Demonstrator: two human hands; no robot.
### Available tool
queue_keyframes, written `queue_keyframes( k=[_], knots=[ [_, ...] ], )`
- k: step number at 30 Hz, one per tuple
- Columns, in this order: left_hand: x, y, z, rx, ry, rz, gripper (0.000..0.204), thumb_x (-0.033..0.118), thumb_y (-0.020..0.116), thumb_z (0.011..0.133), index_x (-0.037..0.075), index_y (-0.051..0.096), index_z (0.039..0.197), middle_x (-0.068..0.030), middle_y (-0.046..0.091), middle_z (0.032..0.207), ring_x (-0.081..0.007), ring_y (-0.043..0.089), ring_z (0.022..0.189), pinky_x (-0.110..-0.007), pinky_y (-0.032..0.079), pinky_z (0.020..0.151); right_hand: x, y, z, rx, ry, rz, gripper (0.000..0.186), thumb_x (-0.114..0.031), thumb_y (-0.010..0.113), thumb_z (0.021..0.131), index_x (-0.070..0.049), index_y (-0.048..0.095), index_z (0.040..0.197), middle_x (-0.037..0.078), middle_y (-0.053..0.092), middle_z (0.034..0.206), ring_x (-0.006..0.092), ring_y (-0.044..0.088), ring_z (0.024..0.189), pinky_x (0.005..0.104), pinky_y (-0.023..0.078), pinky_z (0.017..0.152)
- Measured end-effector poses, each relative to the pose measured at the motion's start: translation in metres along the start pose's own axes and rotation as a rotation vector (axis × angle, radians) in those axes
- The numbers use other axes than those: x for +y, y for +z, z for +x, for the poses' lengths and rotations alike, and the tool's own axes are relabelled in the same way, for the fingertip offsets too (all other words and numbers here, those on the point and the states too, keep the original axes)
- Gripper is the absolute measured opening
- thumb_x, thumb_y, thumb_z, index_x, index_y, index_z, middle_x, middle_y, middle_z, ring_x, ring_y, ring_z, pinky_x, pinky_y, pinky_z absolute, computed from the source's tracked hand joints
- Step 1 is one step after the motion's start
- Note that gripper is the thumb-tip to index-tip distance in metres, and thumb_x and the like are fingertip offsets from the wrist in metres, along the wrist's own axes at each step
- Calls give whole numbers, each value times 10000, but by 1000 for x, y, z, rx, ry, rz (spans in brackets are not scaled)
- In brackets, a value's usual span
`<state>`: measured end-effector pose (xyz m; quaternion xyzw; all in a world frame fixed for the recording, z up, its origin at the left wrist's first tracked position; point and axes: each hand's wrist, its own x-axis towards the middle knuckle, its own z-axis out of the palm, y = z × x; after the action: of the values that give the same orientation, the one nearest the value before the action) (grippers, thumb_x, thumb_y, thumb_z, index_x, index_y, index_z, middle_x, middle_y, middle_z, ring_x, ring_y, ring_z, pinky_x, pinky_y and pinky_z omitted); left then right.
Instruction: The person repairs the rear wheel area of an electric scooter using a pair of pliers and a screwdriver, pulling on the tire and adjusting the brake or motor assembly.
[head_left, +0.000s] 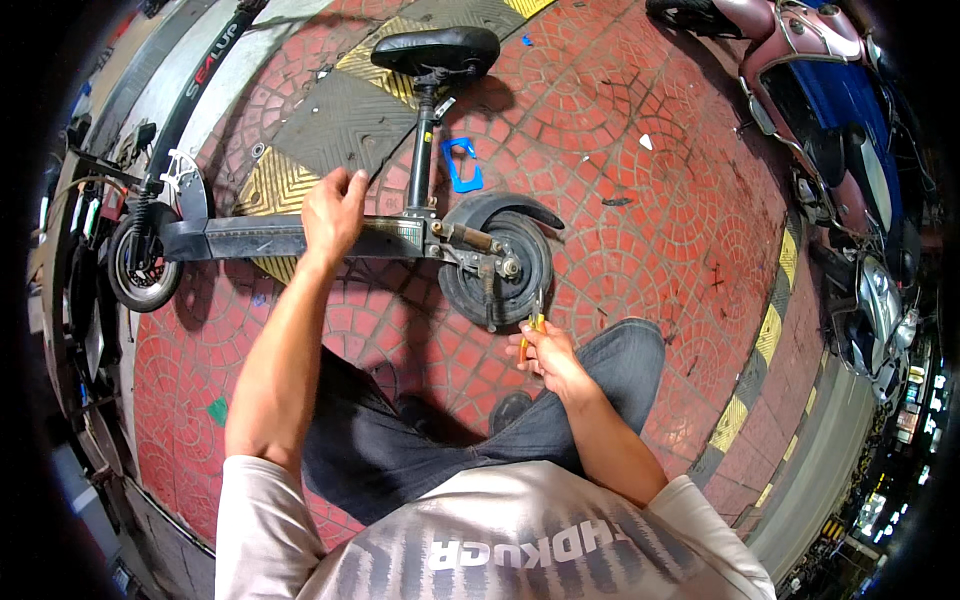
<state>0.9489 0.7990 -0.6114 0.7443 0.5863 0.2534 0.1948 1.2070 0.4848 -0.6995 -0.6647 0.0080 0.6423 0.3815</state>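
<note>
Left hand (pixel 333 213) lies spread and palm-down on the flat black deck (pixel 262 237) of a small black electric scooter with a padded seat (pixel 438 50), pressing it steady, while the right hand (pixel 553 358) is curled tight around the orange handles of a pair of pliers (pixel 533 322) whose tips point up at the rear wheel (pixel 497 268), close to the axle nut and the spring strut beside it. The scooter stands upright across the person's front, front wheel (pixel 143 270) to the left, rear wheel just above the bent right knee. Only the one palm seems to brace it, so a hard pull on the pliers could tip or roll the scooter, and if the tips slip off the small fitting the knuckles may strike the tyre or the metal strut. A blue plastic bracket (pixel 461 165) lying loose near the seat post could be kicked away. Underfoot is red fan-patterned brick paving (pixel 640 210) with a dark ribbed ramp plate edged in yellow (pixel 335 120) and a yellow-and-black striped kerb (pixel 765 335); parked motor scooters (pixel 830 110) stand at the right, beside a lit street.
</note>
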Motion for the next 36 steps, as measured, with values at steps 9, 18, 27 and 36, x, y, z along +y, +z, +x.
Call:
queue_keyframes(
  k=[9,18,27,36],
  knots=[
    [13,83,-156,-683,-669,-680,414,374,711,971,3,760,795,-110,744,777,-220,691,754,-386,522,735,-13,-5,-11,-289,207,135,253,-225,512,1124,-55,616,1281,213,735,1245,354,769,1065,420,640,793],
    [3,116,-139,-778,-476,-34,921,783,658,860,-68,712,1209,-332,700,1271,-448,674,1231,-530,517,1027,12,-12,10,-376,309,364,329,-268,525,1116,-6,619,1292,255,725,1237,410,732,1142,498,631,910],
    [4,137,-126,-710,-527,-60,860,692,740,856,-107,708,1173,-344,700,1257,-454,674,1224,-514,517,1025,33,-23,25,-443,250,443,356,-301,550,1102,-31,626,1321,223,736,1231,365,743,1107,445,618,949],
    [3,143,-120,-737,-575,-67,802,639,747,881,-82,711,1229,-319,702,1283,-426,669,1256,-490,518,1042,34,-16,21,-474,348,494,324,-369,589,1077,-149,626,1311,116,729,1129,310,720,997,453,564,826]
  ],
)
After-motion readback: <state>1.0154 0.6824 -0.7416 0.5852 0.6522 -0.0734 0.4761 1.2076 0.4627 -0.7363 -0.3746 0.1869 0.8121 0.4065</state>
